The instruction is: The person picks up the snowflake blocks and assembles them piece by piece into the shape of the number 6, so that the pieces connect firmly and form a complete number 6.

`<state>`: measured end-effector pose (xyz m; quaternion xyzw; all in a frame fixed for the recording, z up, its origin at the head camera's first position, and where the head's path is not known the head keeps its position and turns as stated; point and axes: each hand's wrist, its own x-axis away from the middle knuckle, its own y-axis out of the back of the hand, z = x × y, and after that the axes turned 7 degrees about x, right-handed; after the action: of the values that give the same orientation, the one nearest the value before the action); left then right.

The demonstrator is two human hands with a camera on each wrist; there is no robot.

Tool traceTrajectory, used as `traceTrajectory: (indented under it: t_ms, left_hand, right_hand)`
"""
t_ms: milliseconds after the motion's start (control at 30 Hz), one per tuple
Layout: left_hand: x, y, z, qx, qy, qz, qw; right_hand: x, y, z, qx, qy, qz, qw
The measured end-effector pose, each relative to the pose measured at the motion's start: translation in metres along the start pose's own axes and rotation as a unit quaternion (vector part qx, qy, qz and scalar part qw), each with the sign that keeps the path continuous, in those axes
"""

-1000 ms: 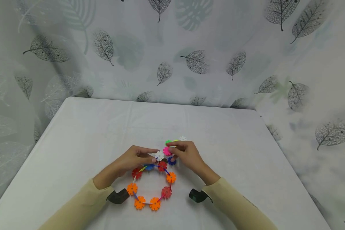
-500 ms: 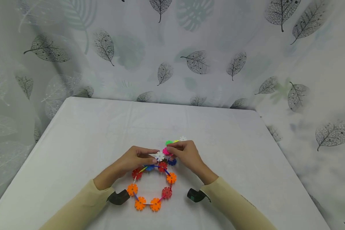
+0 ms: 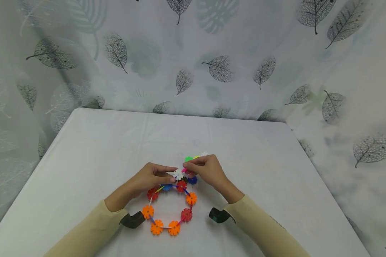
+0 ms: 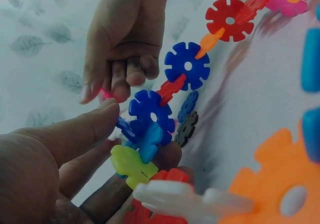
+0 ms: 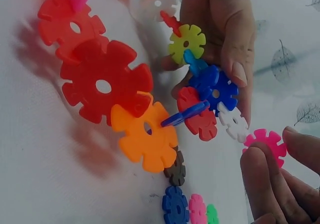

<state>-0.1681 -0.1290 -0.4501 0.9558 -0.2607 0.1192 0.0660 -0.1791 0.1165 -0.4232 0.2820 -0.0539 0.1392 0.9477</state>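
Note:
Slotted plastic snowflake discs of several colours are joined into a ring point(image 3: 186, 215) on the table. My left hand point(image 3: 152, 180) pinches the ring's far side, by a white disc point(image 3: 178, 174) and a blue disc point(image 5: 227, 91). Between thumb and fingers, my right hand point(image 3: 207, 171) holds a pink disc point(image 5: 267, 143). In the right wrist view the pink disc's edge meets the white disc point(image 5: 233, 123); whether their slots interlock, I cannot tell. The left wrist view shows my right hand point(image 4: 130, 34) beyond the left thumb, the pink disc mostly hidden.
Beyond the hands lie more discs: green point(image 3: 188, 159), another white one point(image 3: 204, 154) and dark blue point(image 3: 192, 180). A white cloth covers the table point(image 3: 260, 160). Leaf-printed curtains point(image 3: 141, 53) stand along its back and sides. Dark wrist cameras point(image 3: 132, 220) hang below both sleeves.
My right hand has shifted slightly left and away from me, bringing the pink disc to the white one. The pink disc has turned from face-on to nearly edge-on. My left hand stays put.

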Motion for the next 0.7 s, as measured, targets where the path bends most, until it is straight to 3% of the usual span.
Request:
traceTrajectory:
  t_ms: [333, 700]
  left_hand:
    - [-0.001, -0.001, 0.002, -0.004, 0.009, -0.002, 0.9999]
    - [-0.002, -0.001, 0.004, 0.007, 0.014, 0.013, 0.9998]
  right_hand:
    - [-0.001, 0.000, -0.007, 0.005, -0.011, 0.022, 0.9997]
    - [-0.001, -0.004, -0.014, 0.021, 0.012, 0.027, 0.9993]
